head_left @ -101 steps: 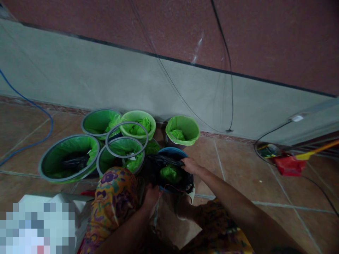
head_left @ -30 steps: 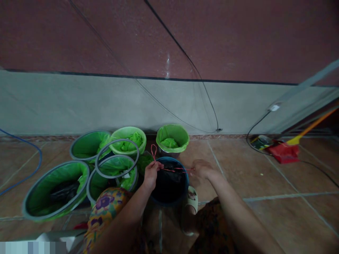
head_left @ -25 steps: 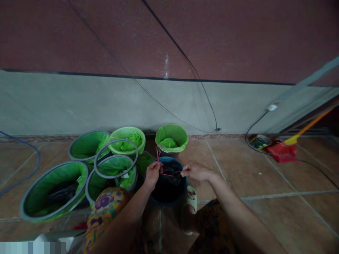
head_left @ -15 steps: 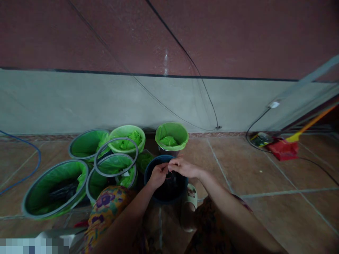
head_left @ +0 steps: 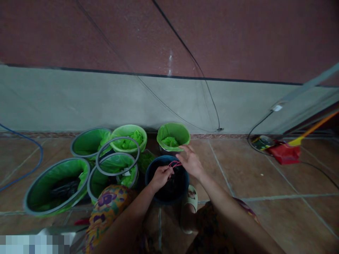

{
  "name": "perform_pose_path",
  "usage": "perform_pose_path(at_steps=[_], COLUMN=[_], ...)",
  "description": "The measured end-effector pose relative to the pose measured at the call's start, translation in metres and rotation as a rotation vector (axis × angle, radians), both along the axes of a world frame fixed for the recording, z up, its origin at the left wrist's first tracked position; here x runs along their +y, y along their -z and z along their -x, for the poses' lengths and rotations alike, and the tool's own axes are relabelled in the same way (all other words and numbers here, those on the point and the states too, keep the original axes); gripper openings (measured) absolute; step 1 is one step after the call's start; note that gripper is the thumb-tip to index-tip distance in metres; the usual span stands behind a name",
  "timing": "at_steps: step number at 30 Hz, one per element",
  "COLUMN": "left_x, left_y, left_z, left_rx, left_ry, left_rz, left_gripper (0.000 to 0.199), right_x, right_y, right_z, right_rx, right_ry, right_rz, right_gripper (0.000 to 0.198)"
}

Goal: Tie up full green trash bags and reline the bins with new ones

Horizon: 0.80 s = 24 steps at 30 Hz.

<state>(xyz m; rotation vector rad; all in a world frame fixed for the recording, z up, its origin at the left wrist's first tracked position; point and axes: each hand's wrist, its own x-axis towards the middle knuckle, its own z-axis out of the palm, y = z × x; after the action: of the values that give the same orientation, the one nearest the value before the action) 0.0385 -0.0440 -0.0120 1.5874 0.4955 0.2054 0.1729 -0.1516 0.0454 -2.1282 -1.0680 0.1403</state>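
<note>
Both my hands are over a dark blue bin (head_left: 167,201) that stands between my feet, with something dark inside it. My left hand (head_left: 160,178) is closed, its thumb and fingertips pinching a thin pinkish-red string (head_left: 174,163). The string stretches in a small loop towards my right hand (head_left: 191,163), whose fingers are stretched out and apart. Whether the string is hooked on the right fingers I cannot tell. Just behind the bin stands a smaller bin with a bright green liner (head_left: 173,131).
Several green-lined bins (head_left: 57,208) stand to the left, and a loose grey ring (head_left: 98,155) rests tilted over one. A red dustpan (head_left: 285,153) lies at the right by a black cable (head_left: 250,131). A blue hose (head_left: 41,155) curves at the far left.
My hands were together over the bin; my right hand has moved up and right with its fingers opening. The red string now shows between them. The view has shifted slightly.
</note>
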Motion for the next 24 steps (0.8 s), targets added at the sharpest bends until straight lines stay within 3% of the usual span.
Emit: perform_pose_path(at_steps=[4,9,13,16,18,21,24], left_x=[0.004,0.006,0.008,0.01,0.011,0.012,0.011], left_y=[0.005,0.006,0.005,0.004,0.004,0.004,0.0], left_z=[-0.001,-0.001,0.001,0.001,0.001,0.001,0.004], left_rx=[0.011,0.039,0.068,0.062,0.056,0.024,-0.026], left_ry=[-0.081,-0.192,-0.29,-0.279,-0.224,-0.115,-0.008], left_rz=[0.082,0.207,0.232,0.219,0.193,0.042,-0.264], left_gripper=[0.039,0.037,0.033,0.027,0.021,0.011,0.008], right_x=[-0.007,-0.01,-0.014,-0.017,-0.018,-0.015,-0.005], right_y=[0.009,0.013,0.016,0.019,0.023,0.033,0.043], right_z=[0.01,0.009,0.008,0.01,0.008,0.0,-0.003], right_rx=[0.149,0.158,0.383,0.535,0.516,0.35,0.329], right_ry=[-0.194,-0.23,-0.351,-0.451,-0.462,-0.332,-0.267], right_rz=[0.203,0.29,0.334,0.452,0.503,0.391,0.169], right_gripper=[0.034,0.027,0.03,0.022,0.011,0.037,0.044])
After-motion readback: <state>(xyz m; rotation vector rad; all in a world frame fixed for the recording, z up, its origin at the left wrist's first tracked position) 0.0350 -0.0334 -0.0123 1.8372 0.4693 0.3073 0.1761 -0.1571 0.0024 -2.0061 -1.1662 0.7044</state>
